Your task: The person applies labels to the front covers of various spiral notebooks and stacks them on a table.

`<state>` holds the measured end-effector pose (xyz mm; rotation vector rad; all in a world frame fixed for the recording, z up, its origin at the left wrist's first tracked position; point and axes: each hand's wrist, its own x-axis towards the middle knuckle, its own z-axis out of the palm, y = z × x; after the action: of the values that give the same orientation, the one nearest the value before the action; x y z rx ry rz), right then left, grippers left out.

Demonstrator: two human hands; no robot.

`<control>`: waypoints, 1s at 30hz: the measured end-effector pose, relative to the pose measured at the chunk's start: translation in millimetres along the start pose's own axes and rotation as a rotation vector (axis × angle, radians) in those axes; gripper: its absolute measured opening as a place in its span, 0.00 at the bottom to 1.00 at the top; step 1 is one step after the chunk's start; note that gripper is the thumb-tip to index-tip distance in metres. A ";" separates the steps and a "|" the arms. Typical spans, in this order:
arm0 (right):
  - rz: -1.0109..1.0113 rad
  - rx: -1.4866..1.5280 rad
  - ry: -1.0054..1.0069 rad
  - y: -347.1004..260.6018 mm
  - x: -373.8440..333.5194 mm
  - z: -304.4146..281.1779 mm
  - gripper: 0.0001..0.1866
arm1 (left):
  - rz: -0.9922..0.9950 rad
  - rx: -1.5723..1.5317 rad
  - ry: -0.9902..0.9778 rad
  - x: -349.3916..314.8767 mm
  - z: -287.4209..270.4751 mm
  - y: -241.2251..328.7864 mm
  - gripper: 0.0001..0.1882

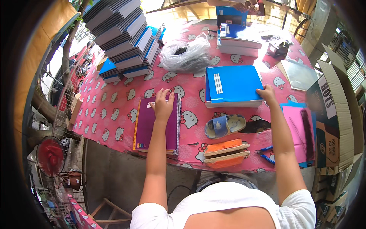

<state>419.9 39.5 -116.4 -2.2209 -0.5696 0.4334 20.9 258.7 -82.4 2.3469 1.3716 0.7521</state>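
Observation:
My left hand (163, 105) lies on the upper part of a purple notebook (146, 124), its fingers spread. Spiral binding shows along the notebook's edge, and other notebooks seem to lie under it. At the right edge of a stack of blue-covered notebooks (238, 86), my right hand (268, 94) pinches the top blue cover between thumb and fingers. Nearer to me lie a blue slipper (225, 126) and two orange blocks with tan edges (227, 149). Blue-handled pliers (267, 154) rest beside my right forearm, close to pink sheets (295, 129) with black binding coils (307, 133).
Tall notebook stacks (126, 42) rise at the far left of the pink patterned tablecloth (110, 103). A clear plastic bag (187, 55) and another blue-topped stack (240, 38) stand farther back. An open carton (335, 110) is at right. Another person's hands (246, 7) show at the far side.

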 end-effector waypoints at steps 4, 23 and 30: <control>-0.176 -0.346 0.130 -15.6 2.9 -6.6 0.17 | 0.001 -0.440 0.025 -3.4 11.8 25.8 0.26; -0.582 0.104 -0.073 -21.9 -77.3 -5.2 0.22 | 0.011 -0.912 0.000 -35.3 43.6 109.3 0.14; -0.627 0.381 -0.362 26.2 -217.1 -44.3 0.14 | -0.018 -0.897 0.070 -177.4 -88.0 149.8 0.15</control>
<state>265.2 -117.5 -81.9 -1.5039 -1.2153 0.5538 3.9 31.6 16.7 1.5989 0.8049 1.1474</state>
